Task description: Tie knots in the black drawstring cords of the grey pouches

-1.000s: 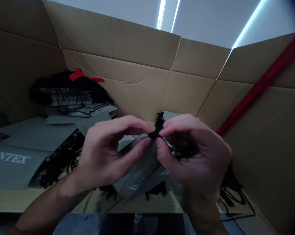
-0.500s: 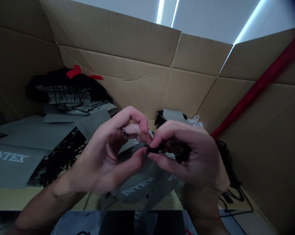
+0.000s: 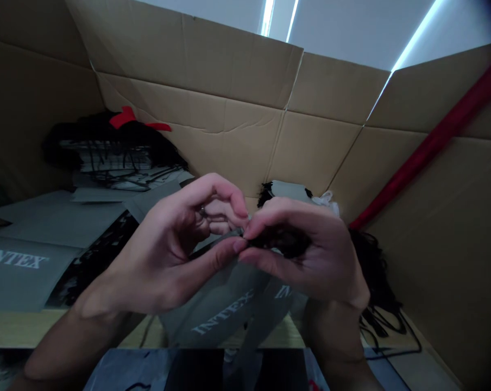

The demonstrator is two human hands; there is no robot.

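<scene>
My left hand (image 3: 172, 250) pinches the upper edge of a grey sheet printed INTEX (image 3: 225, 315) between thumb and fingertips. The sheet hangs below my hands, partly covered by them. My right hand (image 3: 306, 250) is closed, its thumb and forefinger meeting the left fingertips at that edge. A dark cord (image 3: 290, 241) is bunched inside the right hand. The exact contact point between the fingertips is small and mostly hidden. A second grey face with INTEX lettering shows below the right hand.
Grey INTEX sheets (image 3: 17, 277) with black cords spread at the left. Behind them is a stack (image 3: 115, 157) with black cords and a red strip (image 3: 123, 117). Loose black cords (image 3: 376, 282) lie at the right. Cardboard walls (image 3: 229, 81) surround the wooden table (image 3: 21, 328).
Both hands have shifted slightly left and up, still pinched together. The hanging grey sheet has swung a little to the left.
</scene>
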